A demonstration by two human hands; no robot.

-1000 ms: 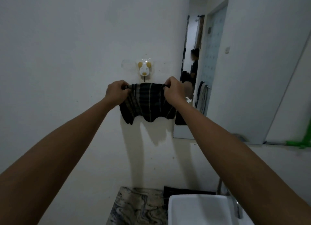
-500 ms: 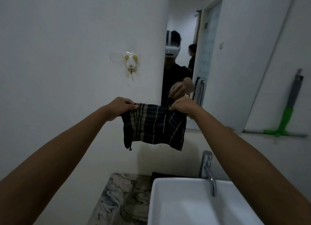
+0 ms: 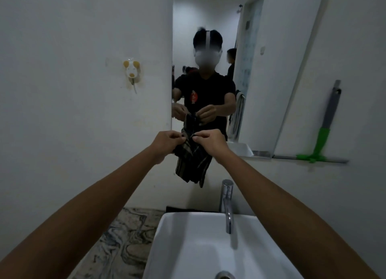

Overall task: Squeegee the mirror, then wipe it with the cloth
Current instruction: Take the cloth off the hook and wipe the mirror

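A dark striped cloth (image 3: 193, 164) hangs bunched between my two hands, in front of the lower edge of the wall mirror (image 3: 271, 80). My left hand (image 3: 167, 143) pinches its top left edge and my right hand (image 3: 208, 142) pinches its top right edge, knuckles nearly touching. The mirror reflects a person holding the same cloth. A green and grey squeegee (image 3: 322, 132) leans against the wall on the narrow ledge to the right of the mirror, away from both hands.
A white basin (image 3: 188, 247) with a chrome tap (image 3: 227, 205) stands directly below my arms. A marbled counter (image 3: 125, 237) lies to its left. A small animal-shaped hook (image 3: 131, 71) is stuck on the wall at the left.
My hands lifted the cloth off the wall hook, carried it down and right in front of the mirror, then came together, folding the spread cloth into a bunch.
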